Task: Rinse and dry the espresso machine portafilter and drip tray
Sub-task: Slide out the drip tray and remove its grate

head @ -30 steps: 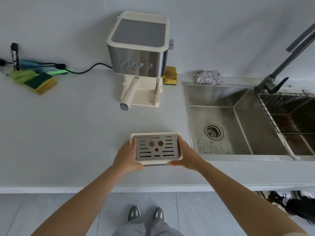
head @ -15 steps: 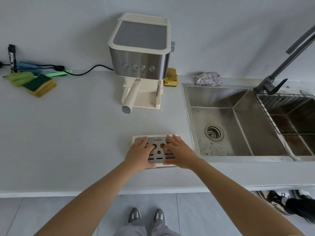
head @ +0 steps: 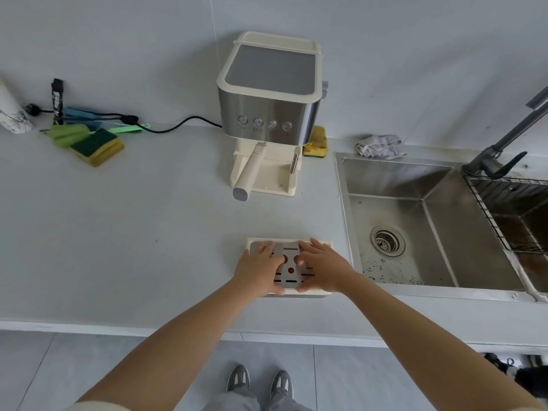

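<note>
Near the grey counter's front edge, just left of the steel sink, sits the cream plastic drip tray with its slotted metal grate. It is probably light and rigid, with a loose, slick grate, so grip the rim's short sides. The left hand and right hand lie flat on the grate, fingers spread. Farther back, the cream-handled portafilter sits in the machine.

So the drip tray sits near the front edge of the desk, just left of the sink, with the left hand and right hand both lying flat on top of it. The espresso machine stands behind it by the wall, its portafilter poking forward. A sponge lies far left, a second sponge is tucked right of the machine, and a cloth sits behind the sink. A wire rack sits over the sink's right side.
</note>
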A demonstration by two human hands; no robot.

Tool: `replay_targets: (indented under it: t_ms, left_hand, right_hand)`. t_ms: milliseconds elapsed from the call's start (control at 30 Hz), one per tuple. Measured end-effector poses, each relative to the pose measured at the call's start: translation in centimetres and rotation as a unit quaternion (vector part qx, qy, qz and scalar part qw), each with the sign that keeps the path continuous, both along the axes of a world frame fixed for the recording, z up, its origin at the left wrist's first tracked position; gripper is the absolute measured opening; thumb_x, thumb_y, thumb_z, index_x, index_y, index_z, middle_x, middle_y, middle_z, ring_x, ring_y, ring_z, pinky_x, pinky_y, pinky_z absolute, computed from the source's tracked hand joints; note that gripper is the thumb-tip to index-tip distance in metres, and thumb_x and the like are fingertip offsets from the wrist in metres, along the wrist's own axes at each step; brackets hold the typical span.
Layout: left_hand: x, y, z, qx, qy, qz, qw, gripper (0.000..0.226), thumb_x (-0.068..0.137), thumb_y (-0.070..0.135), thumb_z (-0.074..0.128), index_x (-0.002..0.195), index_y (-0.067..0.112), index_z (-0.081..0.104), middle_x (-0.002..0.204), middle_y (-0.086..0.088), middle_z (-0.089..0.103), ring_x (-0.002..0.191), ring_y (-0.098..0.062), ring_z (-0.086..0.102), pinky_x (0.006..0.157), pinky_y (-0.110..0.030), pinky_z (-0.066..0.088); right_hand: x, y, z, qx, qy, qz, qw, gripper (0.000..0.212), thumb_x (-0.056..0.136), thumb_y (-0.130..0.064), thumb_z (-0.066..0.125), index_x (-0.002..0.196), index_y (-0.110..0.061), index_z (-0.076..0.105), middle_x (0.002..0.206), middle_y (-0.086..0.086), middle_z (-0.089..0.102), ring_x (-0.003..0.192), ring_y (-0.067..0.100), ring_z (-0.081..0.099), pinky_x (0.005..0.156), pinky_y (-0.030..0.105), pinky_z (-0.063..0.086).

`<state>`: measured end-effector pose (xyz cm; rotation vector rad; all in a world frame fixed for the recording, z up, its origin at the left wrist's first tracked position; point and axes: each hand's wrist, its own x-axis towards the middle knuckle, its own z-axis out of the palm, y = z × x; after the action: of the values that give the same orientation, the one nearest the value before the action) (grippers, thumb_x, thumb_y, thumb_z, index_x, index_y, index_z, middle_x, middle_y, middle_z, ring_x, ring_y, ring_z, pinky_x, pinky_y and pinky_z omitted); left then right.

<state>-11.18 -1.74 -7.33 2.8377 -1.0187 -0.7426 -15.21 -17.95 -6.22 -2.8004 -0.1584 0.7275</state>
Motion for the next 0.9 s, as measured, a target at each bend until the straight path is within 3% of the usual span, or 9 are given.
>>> replay_targets:
  t_ms: [133,400,733,900]
  left_hand:
    - [0.7,0.7,0.6,-0.004,-0.022,0.008,1.0,0.063,0.083,0.047,0.06,0.136,0.021,0.038,0.156,-0.009,0.014,0.144,-0.026,0.013,0.112,-0.042,0.022]
    - [3.0,6.4,1.5,-0.029,-0.052,0.065,0.996,0.059,0.084,0.045,0.059,0.135,0.021,0.039,0.157,-0.007,0.014,0.145,-0.025,0.014,0.112,-0.038,0.026]
    - [4.4,15.4,0.1,-0.012,-0.039,0.116,0.992,0.057,0.085,0.044,0.059,0.133,0.02,0.04,0.158,-0.006,0.008,0.145,-0.021,0.01,0.112,-0.034,0.026]
    - [4.3,16.8,-1.1,-0.013,-0.01,0.122,0.992,0.057,0.086,0.042,0.058,0.136,0.021,0.038,0.158,-0.006,0.004,0.146,-0.022,0.005,0.113,-0.035,0.024]
  right_hand:
    - [0.8,0.6,1.0,-0.01,-0.016,0.017,1.0,0.054,0.079,-0.044,0.066,0.125,-0.022,0.05,0.149,-0.002,0.029,0.138,0.023,0.021,0.11,0.031,0.021]
    - [4.5,5.1,0.8,0.016,-0.058,0.071,0.996,0.054,0.082,-0.05,0.06,0.128,-0.026,0.047,0.157,-0.006,0.015,0.145,0.021,0.008,0.117,0.035,0.012]
    - [8.1,13.6,-1.9,0.029,-0.071,0.129,0.989,0.057,0.075,-0.051,0.064,0.122,-0.022,0.052,0.152,-0.001,0.024,0.14,0.023,0.02,0.113,0.034,0.016]
    - [8.0,15.0,-3.0,0.025,-0.046,0.129,0.99,0.06,0.08,-0.048,0.062,0.13,-0.021,0.046,0.155,0.001,0.017,0.143,0.025,0.013,0.114,0.034,0.013]
